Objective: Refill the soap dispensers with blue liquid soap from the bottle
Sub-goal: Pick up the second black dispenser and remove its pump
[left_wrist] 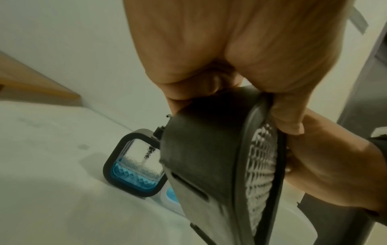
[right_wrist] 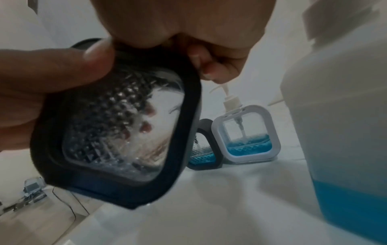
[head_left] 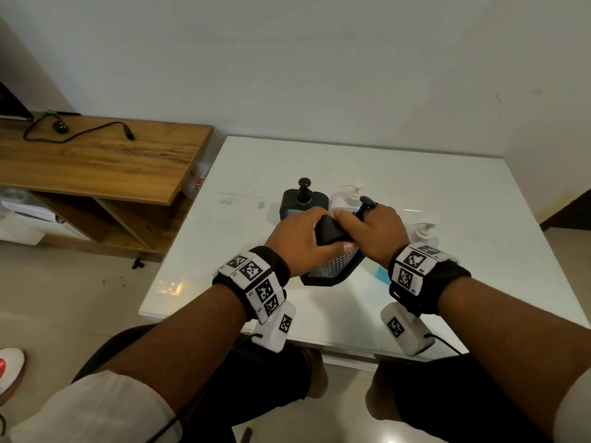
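A black-framed clear dispenser (head_left: 332, 266) hangs tilted just above the white table (head_left: 447, 193); it looks empty in the right wrist view (right_wrist: 117, 132). My left hand (head_left: 300, 241) grips its body, thumb on the front frame. My right hand (head_left: 374, 231) curls round its black pump top (head_left: 367, 204), which sticks out between the fingers. The white soap bottle (head_left: 423, 230) stands to the right of my right wrist, blue soap low inside it (right_wrist: 351, 207). Behind stand a second black dispenser (head_left: 302, 199) and a white dispenser (right_wrist: 247, 136), each with a little blue soap.
A wooden shelf unit (head_left: 96, 155) with a black cable stands left of the table, a wall right behind it. The table's near edge (head_left: 335, 343) lies over my knees. Small bluish smears (head_left: 227, 201) mark the table left of the dispensers.
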Available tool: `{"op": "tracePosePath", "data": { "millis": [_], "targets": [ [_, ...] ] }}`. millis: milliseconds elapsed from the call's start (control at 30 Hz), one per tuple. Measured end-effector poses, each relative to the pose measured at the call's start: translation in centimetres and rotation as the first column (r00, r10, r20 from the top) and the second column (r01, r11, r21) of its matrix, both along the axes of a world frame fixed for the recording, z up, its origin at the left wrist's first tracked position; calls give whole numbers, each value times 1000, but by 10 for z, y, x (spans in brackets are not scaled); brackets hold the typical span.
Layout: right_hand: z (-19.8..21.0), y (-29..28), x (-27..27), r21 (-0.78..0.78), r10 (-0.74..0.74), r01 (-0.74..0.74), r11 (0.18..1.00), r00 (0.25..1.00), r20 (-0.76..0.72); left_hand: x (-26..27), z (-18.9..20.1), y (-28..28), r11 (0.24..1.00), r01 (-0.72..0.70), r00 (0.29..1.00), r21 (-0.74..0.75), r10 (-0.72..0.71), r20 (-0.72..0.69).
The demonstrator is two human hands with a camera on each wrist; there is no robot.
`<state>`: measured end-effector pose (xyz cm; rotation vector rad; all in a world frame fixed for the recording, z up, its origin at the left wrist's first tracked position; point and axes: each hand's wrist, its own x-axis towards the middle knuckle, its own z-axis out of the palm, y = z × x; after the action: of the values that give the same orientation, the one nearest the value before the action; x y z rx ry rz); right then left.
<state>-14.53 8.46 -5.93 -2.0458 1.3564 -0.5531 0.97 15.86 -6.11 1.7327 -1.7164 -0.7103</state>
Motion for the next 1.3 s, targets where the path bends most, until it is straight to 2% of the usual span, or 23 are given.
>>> {"op": "tracePosePath", "data": {
  "millis": [167, 267, 333, 467, 567, 700, 900, 1067, 1200, 1300],
  "targets": [
    [-2, -4, -4, -3, 113, -113, 994, 994, -8, 4, 2, 3, 999, 31, 992, 36, -27, -121],
    [-3, -7, -4, -10, 133, -134, 991, 989, -64, 4, -1, 3, 998, 29, 987, 52, -20, -160],
    [-5, -9, -3, -17, 133, -137, 990, 981, -142, 4, -5, 1, 996, 27, 993, 81, -18, -116],
    [-10, -2, -2, -102, 124, -171, 980, 926, -357, 6, -18, -3, 986, 44, 989, 160, -66, 133],
    [-15, 4, 0, -148, 98, -177, 973, 899, -428, 6, -30, -3, 977, 42, 987, 208, -73, 142],
    [-24, 3, -1, -140, 79, -164, 977, 876, -475, 5, -31, -4, 971, 55, 983, 231, -94, 160],
    [-23, 2, -3, -97, 199, -286, 953, 836, -511, 2, -28, -4, 959, 73, 960, 273, -141, 242],
    [-19, 3, -8, -59, 319, -411, 910, 784, -533, 1, -20, -3, 937, 118, 937, 329, -215, 277],
    [-13, 2, -12, -17, 465, -566, 824, 694, -550, -2, -18, 0, 907, 143, 926, 396, -264, 269],
    [-10, 4, -10, 5, 485, -578, 816, 680, -550, -4, -18, 3, 909, 119, 932, 398, -241, 271]
  ]
}}
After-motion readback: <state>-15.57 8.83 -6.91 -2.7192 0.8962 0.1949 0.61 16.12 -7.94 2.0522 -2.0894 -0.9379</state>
